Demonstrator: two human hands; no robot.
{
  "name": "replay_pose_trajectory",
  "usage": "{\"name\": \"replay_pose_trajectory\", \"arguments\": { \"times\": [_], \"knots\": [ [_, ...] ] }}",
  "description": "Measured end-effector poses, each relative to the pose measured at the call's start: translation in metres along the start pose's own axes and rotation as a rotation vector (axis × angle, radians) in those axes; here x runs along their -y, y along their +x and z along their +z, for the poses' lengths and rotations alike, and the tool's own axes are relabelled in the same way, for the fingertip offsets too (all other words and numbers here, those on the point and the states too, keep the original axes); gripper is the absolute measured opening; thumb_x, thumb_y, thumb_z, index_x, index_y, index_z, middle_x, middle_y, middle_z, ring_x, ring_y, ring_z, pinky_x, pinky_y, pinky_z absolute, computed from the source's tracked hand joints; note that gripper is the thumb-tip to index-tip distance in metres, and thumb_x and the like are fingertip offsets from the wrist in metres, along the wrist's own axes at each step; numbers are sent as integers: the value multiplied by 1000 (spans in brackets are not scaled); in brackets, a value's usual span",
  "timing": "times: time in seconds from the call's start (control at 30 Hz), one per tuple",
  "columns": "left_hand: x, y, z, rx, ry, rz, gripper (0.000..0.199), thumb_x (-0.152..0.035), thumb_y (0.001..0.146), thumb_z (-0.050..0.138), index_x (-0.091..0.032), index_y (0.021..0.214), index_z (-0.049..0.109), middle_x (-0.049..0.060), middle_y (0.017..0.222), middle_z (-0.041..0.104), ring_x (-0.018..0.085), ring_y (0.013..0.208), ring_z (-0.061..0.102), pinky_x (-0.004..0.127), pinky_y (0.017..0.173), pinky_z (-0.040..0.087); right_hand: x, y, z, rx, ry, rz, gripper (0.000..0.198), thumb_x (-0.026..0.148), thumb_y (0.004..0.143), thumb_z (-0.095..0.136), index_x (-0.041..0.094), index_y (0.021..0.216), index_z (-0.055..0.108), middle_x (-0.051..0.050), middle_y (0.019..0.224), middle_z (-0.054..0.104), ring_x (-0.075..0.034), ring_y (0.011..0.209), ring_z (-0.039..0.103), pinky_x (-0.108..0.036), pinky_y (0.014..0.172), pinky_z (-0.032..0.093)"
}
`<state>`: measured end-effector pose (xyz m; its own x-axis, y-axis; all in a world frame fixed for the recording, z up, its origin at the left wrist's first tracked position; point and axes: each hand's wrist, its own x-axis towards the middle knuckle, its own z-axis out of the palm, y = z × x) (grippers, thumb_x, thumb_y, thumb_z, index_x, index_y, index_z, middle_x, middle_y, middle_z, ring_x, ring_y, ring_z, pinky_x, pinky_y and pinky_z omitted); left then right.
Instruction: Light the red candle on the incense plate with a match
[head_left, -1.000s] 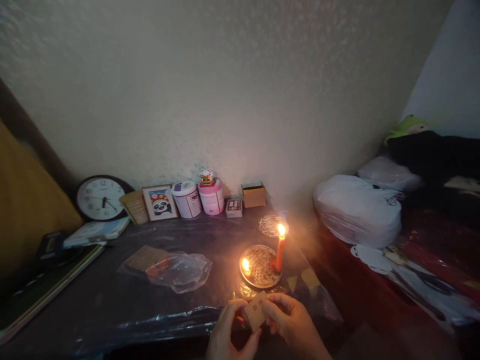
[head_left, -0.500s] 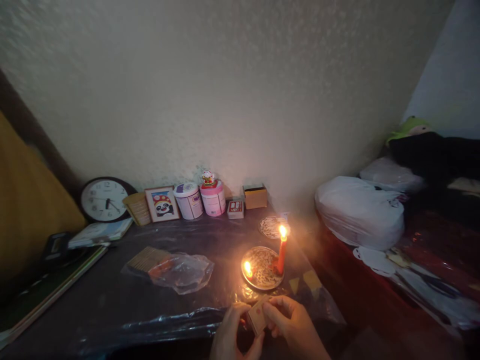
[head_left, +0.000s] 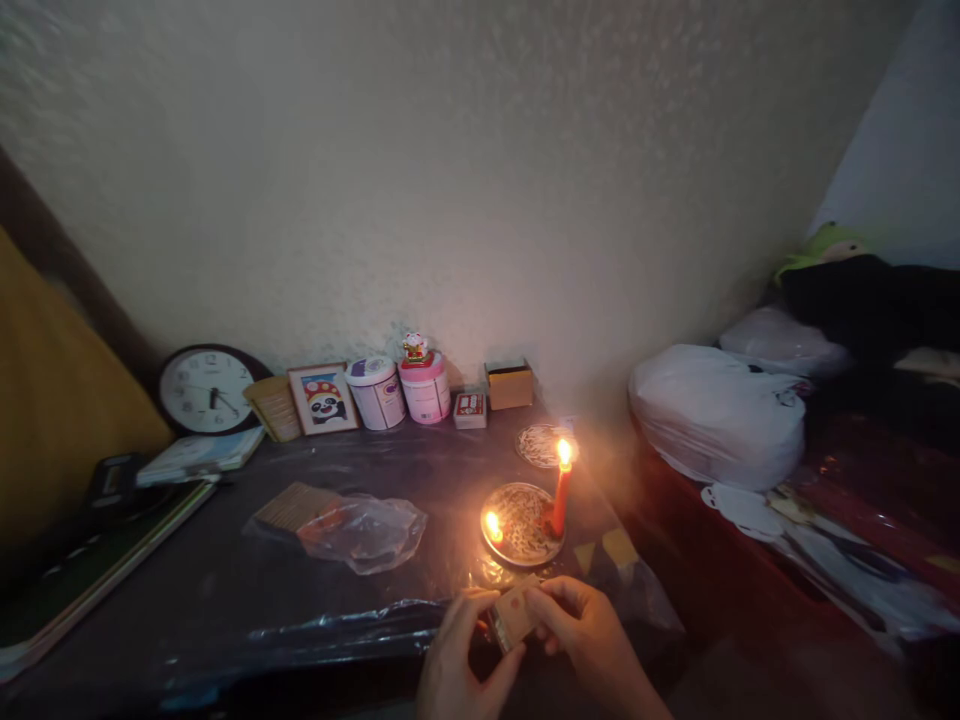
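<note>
Head view: left hand (head_left: 457, 660) and right hand (head_left: 581, 630) both curled closed around a small matchbox (head_left: 514, 614), fingertips pinching its edges. Matchbox at table's (head_left: 225, 600) near edge, below the candle plate (head_left: 504, 545); long axis tilted up-right.

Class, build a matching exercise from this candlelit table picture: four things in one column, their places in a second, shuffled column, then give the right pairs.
Things
1. matchbox
2. tall red candle
3. wall clock
4. cat figurine

Places
A. on the pink tin
B. leaning on the wall, far left
C. between both hands
D. standing on the round plate

Pairs: 1-C, 2-D, 3-B, 4-A
</note>
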<state>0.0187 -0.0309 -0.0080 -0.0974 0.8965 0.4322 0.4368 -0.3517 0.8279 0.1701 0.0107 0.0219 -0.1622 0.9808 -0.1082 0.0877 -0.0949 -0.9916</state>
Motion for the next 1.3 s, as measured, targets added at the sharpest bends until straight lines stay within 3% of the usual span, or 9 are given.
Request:
{"name": "replay_pose_trajectory", "arguments": {
  "times": [0.2,0.5,0.67,0.83,1.03,1.17,1.3],
  "knots": [
    [1,3,-4,33,-89,-50,32,-20,72,68,-25,103,64,3,99,66,21,89,60,33,76,47,2,-1,2,-56,64,-13,26,40,70,65,16,63,57,4,50,53,-10,46,47,-23,47,39],
    [3,5,-10,113,-155,-216,32,-24,73,67,-22,105,65,6,98,68,23,87,62,33,78,48,0,0,2,-124,148,-1,37,40,68,67,15,90,52,6,48,55,-10,44,46,-23,46,37],
    [1,8,-11,93,-462,-359,38,-29,72,69,-18,108,65,10,102,72,26,92,65,36,82,49,4,-3,1,-81,185,-13,49,41,70,64,12,106,51,7,49,54,-11,43,45,-24,48,36],
    [-8,13,-19,53,-805,-462,44,-31,75,71,-19,116,60,8,97,72,19,79,65,32,73,50,4,-6,6,98,169,-14,39,40,75,61,10,99,60,4,50,55,-12,46,50,-25,49,37],
    [-6,12,-14,-92,-779,-488,45,-32,74,70,-14,114,61,5,81,72,18,68,65,28,61,49,1,-14,17,230,164,-46,29,39,79,61,11,88,65,-3,66,66,-11,51,54,-24,50,41],
    [-1,11,-9,-84,-734,-499,43,-32,76,66,-14,114,61,2,71,70,13,50,56,25,50,45,1,-16,18,284,150,-29,29,39,79,63,12,89,65,-4,68,68,-11,52,54,-23,51,41],
    [0,12,-14,-101,-677,-525,37,-33,71,69,-14,103,67,5,75,72,16,57,60,25,48,45,6,-16,16,303,99,1,32,42,79,63,11,88,66,-6,69,71,-13,54,56,-23,51,40]
  ]
}}
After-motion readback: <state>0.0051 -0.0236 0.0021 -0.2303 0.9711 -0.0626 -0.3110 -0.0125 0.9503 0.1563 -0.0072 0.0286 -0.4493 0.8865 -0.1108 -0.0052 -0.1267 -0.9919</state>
